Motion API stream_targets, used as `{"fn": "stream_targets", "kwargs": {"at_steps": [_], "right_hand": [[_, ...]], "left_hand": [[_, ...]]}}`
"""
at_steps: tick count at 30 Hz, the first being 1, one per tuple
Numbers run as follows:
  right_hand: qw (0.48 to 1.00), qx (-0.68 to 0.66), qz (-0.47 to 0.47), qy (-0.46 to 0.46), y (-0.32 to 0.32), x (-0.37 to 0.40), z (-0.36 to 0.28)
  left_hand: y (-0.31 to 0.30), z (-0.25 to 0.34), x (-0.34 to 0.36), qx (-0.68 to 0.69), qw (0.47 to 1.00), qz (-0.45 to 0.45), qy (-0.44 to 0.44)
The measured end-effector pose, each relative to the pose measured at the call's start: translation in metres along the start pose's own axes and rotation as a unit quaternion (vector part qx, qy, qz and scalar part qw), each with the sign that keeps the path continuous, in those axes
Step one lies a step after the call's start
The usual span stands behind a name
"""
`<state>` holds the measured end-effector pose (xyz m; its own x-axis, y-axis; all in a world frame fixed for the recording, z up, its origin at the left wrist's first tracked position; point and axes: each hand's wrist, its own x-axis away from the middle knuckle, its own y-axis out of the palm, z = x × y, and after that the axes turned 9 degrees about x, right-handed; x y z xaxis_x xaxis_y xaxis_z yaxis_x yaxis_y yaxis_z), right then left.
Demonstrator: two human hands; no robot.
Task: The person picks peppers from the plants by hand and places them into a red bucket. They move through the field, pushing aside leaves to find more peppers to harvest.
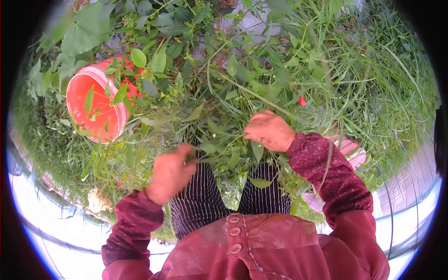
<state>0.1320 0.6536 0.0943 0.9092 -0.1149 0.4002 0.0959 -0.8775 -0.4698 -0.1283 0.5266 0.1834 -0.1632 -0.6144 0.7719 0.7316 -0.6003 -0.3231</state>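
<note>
My right hand (pixel 270 131) is closed, fingers pinched together over a leafy green stem (pixel 258 150) that hangs just below the fingertips. To the left, my left hand (pixel 171 172) is curled shut above my striped trouser leg. Motion blurs it, and what lies between its fingers, if anything, cannot be made out. Green leafy plants (pixel 224 135) fill the space between and beyond both hands. A red bucket (pixel 80 77) lies tilted among the weeds at the upper left, its mouth facing me, with leaves in front of it.
Long grass (pixel 373 84) grows thick on the right. A small red thing (pixel 302 100) shows among the stems beyond my right hand. Beside my right forearm is a pink shoe-like item (pixel 351 150). A broad leaf (pixel 86 30) hangs close at the upper left. Grey paving (pixel 401 179) borders the right.
</note>
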Motion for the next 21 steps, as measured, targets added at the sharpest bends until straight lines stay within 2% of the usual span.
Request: {"fn": "stream_targets", "kwargs": {"at_steps": [1,2,3,5,6,7,8,11,12,14,15,16,18,20,21], "right_hand": [[0.997,-0.064,0.030,0.033,0.002,0.000,0.000],[0.988,-0.129,0.060,0.066,0.004,0.001,-0.001],[0.986,-0.127,0.101,0.042,0.002,-0.005,0.000],[0.977,-0.174,0.096,0.076,-0.004,-0.008,-0.002],[0.964,-0.223,0.091,0.109,-0.006,-0.012,-0.003],[0.946,-0.285,0.071,0.135,-0.008,-0.010,-0.004],[0.945,-0.290,0.072,0.132,-0.005,-0.008,-0.002],[0.895,-0.393,0.081,0.195,-0.006,0.003,0.005],[0.895,-0.391,0.081,0.198,-0.005,0.006,0.009],[0.861,-0.439,0.154,0.205,-0.004,0.008,0.018],[0.839,-0.468,0.143,0.237,-0.008,0.009,0.019],[0.840,-0.467,0.143,0.237,-0.007,0.009,0.021],[0.807,-0.497,0.201,0.249,-0.003,0.007,0.023],[0.794,-0.511,0.206,0.257,-0.001,0.006,0.023],[0.783,-0.523,0.208,0.265,-0.001,0.007,0.022]], "left_hand": [[-0.004,-0.006,-0.005,0.218,0.975,0.015,-0.043],[-0.006,-0.008,-0.010,0.425,0.901,0.029,-0.088],[-0.014,-0.004,-0.018,0.425,0.900,0.028,-0.088],[-0.033,0.006,-0.033,0.613,0.772,0.117,-0.119],[-0.035,0.003,-0.036,0.610,0.774,0.120,-0.119],[-0.036,0.000,-0.036,0.643,0.751,0.110,-0.100],[-0.035,-0.004,-0.037,0.675,0.726,0.101,-0.081],[-0.031,-0.020,-0.035,0.708,0.699,0.080,-0.070],[-0.029,-0.024,-0.035,0.725,0.681,0.078,-0.065],[-0.027,-0.024,-0.035,0.731,0.678,0.056,-0.052],[-0.027,-0.018,-0.035,0.718,0.693,0.035,-0.063],[-0.028,-0.011,-0.037,0.703,0.707,0.015,-0.074],[-0.022,-0.003,-0.047,0.700,0.707,0.006,-0.097],[-0.003,0.000,-0.064,0.582,0.812,-0.026,-0.046],[0.006,0.010,-0.070,0.580,0.811,-0.051,-0.053]]}}
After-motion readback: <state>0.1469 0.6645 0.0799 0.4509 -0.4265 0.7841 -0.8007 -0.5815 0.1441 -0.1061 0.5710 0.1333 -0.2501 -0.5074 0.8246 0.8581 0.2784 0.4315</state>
